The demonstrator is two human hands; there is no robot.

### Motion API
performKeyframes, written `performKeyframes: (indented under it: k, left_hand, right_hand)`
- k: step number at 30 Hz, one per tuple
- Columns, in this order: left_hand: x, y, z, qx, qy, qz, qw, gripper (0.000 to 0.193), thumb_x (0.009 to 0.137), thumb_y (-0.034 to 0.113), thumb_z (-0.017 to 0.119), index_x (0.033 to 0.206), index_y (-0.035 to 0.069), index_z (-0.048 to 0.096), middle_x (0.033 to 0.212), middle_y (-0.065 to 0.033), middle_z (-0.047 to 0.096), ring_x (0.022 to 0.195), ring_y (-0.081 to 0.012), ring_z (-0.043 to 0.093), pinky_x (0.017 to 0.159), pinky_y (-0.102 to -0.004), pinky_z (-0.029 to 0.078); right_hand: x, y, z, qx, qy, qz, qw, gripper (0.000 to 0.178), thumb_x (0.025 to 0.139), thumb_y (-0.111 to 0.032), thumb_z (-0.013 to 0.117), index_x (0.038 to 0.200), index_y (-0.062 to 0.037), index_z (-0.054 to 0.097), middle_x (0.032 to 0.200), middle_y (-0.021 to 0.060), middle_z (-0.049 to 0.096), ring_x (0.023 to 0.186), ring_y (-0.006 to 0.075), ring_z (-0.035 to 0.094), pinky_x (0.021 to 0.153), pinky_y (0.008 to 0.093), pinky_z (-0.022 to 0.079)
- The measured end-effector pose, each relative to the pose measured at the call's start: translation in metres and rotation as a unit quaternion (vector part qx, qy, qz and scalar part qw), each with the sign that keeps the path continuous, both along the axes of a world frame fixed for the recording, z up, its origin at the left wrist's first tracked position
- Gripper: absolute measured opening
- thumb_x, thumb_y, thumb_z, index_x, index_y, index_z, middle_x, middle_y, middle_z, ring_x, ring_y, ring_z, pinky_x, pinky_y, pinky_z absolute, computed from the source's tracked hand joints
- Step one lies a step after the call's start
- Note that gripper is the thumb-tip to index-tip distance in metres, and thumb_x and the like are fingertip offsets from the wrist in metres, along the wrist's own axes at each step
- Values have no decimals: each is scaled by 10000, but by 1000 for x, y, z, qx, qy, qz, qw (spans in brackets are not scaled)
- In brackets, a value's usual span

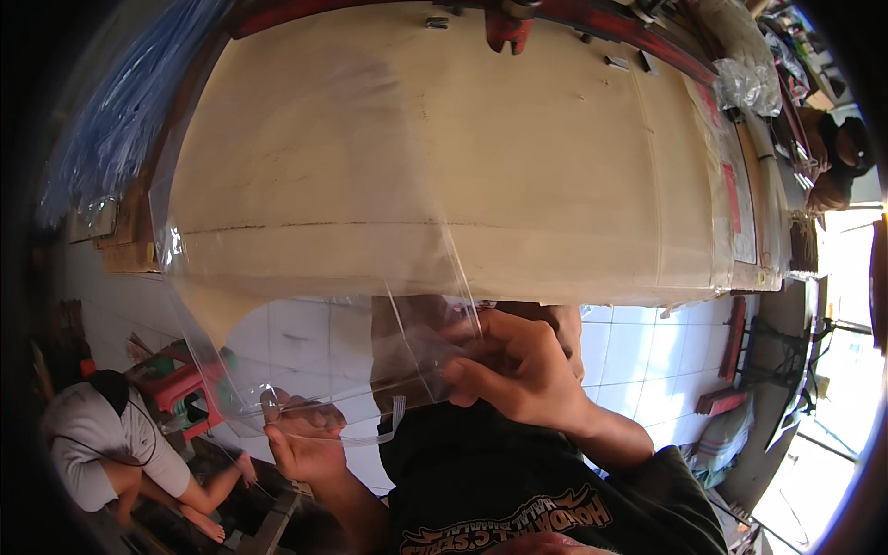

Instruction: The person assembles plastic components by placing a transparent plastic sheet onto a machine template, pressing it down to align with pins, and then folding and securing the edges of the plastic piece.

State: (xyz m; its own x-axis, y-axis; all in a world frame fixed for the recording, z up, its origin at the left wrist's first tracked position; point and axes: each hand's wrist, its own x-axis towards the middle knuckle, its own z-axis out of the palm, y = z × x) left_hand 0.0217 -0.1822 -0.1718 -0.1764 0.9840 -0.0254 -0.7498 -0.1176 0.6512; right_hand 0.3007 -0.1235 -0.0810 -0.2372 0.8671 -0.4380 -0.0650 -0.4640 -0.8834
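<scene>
A long, clear plastic sheet (319, 250) stretches from the tan-covered worktable down over its near edge, creased and shiny along its sides; whether it is a single layer or a bag I cannot tell. My left hand (310, 439) grips its lower left corner between thumb and fingers, the fingers showing through the film. At the lower right side of the plastic, my right hand (518, 370) pinches the edge with thumb and forefinger. Both hands are in front of the table edge, above my lap. The tan cover (546, 176) shows through the film.
A red metal bar (601, 32) runs along the table's far side, with small metal pieces (617, 63) near it. Blue plastic sheeting (120, 120) hangs at left. Another person (120, 444) sits low at left beside a red stool (190, 393). White floor tiles (629, 351) show below.
</scene>
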Motion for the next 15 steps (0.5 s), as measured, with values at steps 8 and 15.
performKeyframes:
  k: [8, 15]
  left_hand:
    - [-3, 3, -10, 6, 18, -46, 999, 576, 997, 366, 516, 1372, 17, 253, 846, -138, 574, 553, -225, 492, 564, -393, 463]
    - [-19, 9, -21, 68, -13, -139, 988, 704, 967, 367, 577, 1423, 40, 152, 941, -221, 618, 605, -282, 603, 651, -477, 548]
  right_hand:
    - [2, 8, -4, -28, 3, 21, 999, 342, 907, -93, 672, 1185, 89, 591, 811, 98, 698, 737, 112, 666, 652, 239, 527]
    - [0, 18, -7, 36, -13, 58, 998, 311, 879, -71, 697, 1136, 86, 620, 901, 92, 687, 835, 133, 653, 725, 267, 534]
